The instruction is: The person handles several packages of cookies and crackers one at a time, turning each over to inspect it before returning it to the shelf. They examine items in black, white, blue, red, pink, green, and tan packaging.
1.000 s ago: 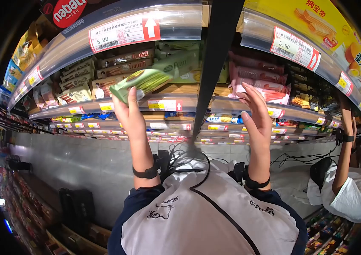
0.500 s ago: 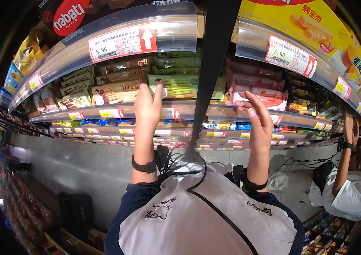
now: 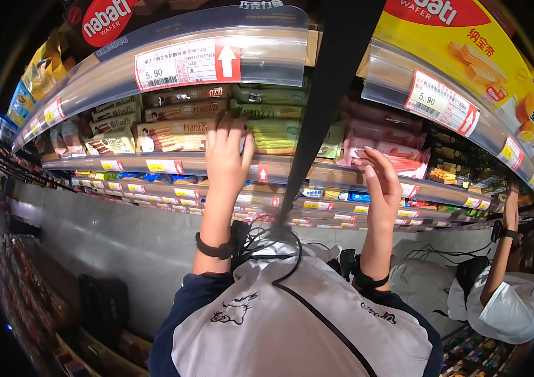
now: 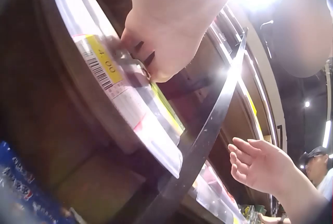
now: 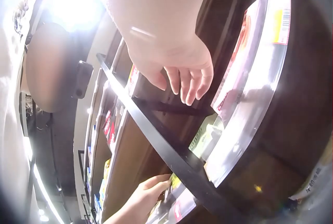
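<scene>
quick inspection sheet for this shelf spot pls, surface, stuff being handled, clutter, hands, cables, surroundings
surface: shelf with clear price strip, filled with stacked packs
job's things: green wafer packs, stacked flat, under the left fingers
clutter: brown Franzzi packs on their left, pink packs on their right
hands: left hand flat, fingers spread on the green packs; right hand open by the pink packs, holding nothing
cables: black cables at the chest
surroundings: second person reaching up at far right; grey floor below
</scene>
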### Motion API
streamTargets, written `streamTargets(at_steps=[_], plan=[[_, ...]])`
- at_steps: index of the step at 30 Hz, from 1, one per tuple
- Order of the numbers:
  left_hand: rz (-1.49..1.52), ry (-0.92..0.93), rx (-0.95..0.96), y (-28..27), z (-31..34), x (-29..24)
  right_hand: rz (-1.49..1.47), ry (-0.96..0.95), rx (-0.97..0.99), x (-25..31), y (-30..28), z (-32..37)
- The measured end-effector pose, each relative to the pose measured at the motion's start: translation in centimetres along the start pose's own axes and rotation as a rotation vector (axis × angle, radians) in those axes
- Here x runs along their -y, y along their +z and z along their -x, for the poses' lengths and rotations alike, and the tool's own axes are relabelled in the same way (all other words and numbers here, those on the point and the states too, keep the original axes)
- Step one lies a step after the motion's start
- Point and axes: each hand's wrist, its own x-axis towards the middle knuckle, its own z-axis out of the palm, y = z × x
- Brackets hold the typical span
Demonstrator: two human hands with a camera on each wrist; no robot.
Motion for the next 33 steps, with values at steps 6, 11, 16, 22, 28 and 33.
streamTargets(at_steps=[6,11,16,22,28,33], plan=[[-0.064,-0.004,-0.022,1.1,0.6,0.1,0.621,-0.401,-0.015,-0.8,0.8,-1.3],[-0.118,0.018,-0.091,1.9,0.8,0.3,0.844,-0.415,0.073,-0.4,2.3,-2.4],[-0.094,-0.016,-0.096,1.8,1.0,0.3,0.961,-0.428,0.153,-1.6,3.1,-3.6],[-0.075,-0.007,-0.128,1.9,0.9,0.4,0.947,-0.472,0.128,-3.8,3.5,-4.3],[-0.076,0.001,-0.129,1.9,0.7,0.4,0.983,-0.488,0.054,-4.5,3.8,-4.3],[-0.092,-0.017,-0.124,2.0,0.9,0.3,0.984,-0.509,0.018,-5.1,3.7,-4.1]])
